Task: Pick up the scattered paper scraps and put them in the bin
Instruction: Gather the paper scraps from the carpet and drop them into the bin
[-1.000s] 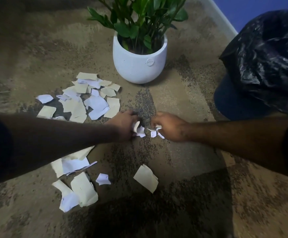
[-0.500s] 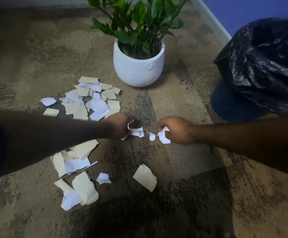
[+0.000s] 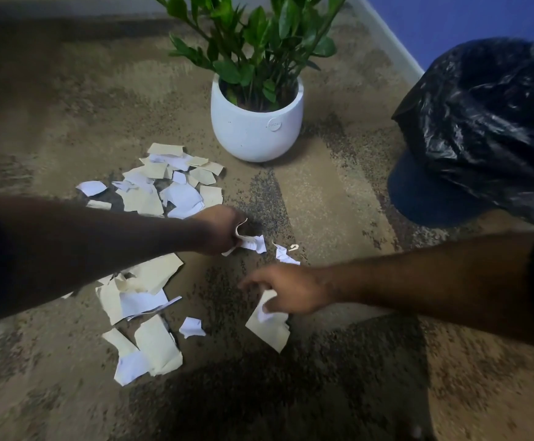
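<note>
Torn white and cream paper scraps lie on the carpet: a far cluster (image 3: 170, 186) left of the pot, a near pile (image 3: 144, 313) at lower left, and a few small bits (image 3: 286, 254) in the middle. My left hand (image 3: 219, 229) is closed on crumpled white scraps (image 3: 253, 241). My right hand (image 3: 291, 292) holds a small white scrap (image 3: 267, 308) and hovers over a cream scrap (image 3: 272, 332), fingers partly spread. The bin (image 3: 488, 132), lined with a black bag, stands at the right.
A white pot (image 3: 256, 128) with a green plant (image 3: 253, 43) stands beyond the scraps. A white skirting board (image 3: 386, 36) and blue wall (image 3: 450, 17) run behind the bin. The floor is patterned brown carpet (image 3: 68, 106).
My right hand has moved down and toward me, from the small middle scraps to the cream scrap. My left hand stays closed on its scraps in nearly the same place.
</note>
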{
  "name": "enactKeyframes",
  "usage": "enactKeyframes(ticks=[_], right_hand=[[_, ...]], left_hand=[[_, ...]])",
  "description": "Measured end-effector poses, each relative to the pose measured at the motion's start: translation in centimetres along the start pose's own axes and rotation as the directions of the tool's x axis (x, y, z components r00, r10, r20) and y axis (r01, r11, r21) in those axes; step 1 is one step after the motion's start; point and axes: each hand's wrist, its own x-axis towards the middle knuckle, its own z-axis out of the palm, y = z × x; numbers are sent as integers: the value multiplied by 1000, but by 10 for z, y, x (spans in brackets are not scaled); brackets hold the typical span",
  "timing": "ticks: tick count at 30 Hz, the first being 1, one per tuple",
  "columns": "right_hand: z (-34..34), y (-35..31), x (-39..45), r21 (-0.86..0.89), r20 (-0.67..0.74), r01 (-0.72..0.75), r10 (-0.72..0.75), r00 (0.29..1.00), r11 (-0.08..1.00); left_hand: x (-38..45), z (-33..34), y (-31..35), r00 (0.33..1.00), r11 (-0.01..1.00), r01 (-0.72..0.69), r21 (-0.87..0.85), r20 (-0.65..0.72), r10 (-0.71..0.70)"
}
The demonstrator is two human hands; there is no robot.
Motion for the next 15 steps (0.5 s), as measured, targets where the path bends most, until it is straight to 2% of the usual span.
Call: enactKeyframes(ticks=[3, 5, 15], right_hand=[[22, 3, -7, -226, 95, 9, 12, 995, 974], [33, 7, -12, -305, 93, 11, 18, 996, 952], [41, 26, -5, -342, 81, 8, 21, 996, 940]], left_hand=[[-2, -1, 0, 1000, 1000, -5, 3, -9, 5], [-3, -1, 0, 1000, 1000, -10, -4, -7, 10], [-3, -6, 3, 1000, 1000, -4, 15, -19, 4]])
